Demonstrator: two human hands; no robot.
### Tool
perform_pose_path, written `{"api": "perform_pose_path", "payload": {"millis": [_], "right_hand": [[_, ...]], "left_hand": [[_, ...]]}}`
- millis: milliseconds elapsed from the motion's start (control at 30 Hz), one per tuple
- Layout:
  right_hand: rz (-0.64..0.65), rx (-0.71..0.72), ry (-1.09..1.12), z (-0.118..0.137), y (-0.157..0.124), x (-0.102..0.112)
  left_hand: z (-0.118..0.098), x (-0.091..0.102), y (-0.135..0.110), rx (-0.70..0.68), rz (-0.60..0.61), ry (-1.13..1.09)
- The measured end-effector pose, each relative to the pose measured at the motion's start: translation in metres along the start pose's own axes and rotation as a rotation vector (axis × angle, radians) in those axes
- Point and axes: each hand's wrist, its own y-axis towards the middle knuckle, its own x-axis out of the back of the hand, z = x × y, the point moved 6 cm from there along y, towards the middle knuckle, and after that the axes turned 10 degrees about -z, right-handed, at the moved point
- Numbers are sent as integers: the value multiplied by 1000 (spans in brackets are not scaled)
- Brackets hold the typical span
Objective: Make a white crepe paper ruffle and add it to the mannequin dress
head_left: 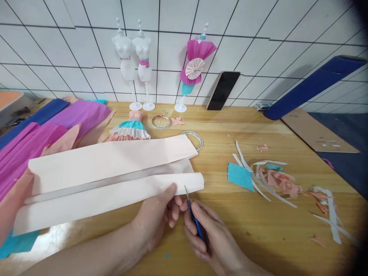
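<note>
A long folded sheet of pale pink crepe paper (pixel 109 172) lies across the wooden table (pixel 258 122). My left hand (pixel 156 216) pinches its near edge by the right end, thumb on top. My right hand (pixel 205 234) is closed round small blue-handled scissors (pixel 193 214), whose thin blades point up at the paper's lower edge, just right of my left thumb. The blade tips touch or nearly touch the paper.
Crepe sheets in purple, magenta and blue (pixel 43 130) pile at the left. Three small mannequins (pixel 138 61) stand at the tiled wall, one in a pink dress (pixel 195 65). A paper doll dress (pixel 129 128), tape rolls (pixel 161 121), a phone (pixel 222 90) and paper scraps (pixel 273 178) lie about.
</note>
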Motion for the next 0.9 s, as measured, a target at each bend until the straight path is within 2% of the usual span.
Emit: {"api": "perform_pose_path", "payload": {"millis": [900], "right_hand": [[24,15,-12,-3,1,-3]], "left_hand": [[-1,0,1,-8,6,15]]}}
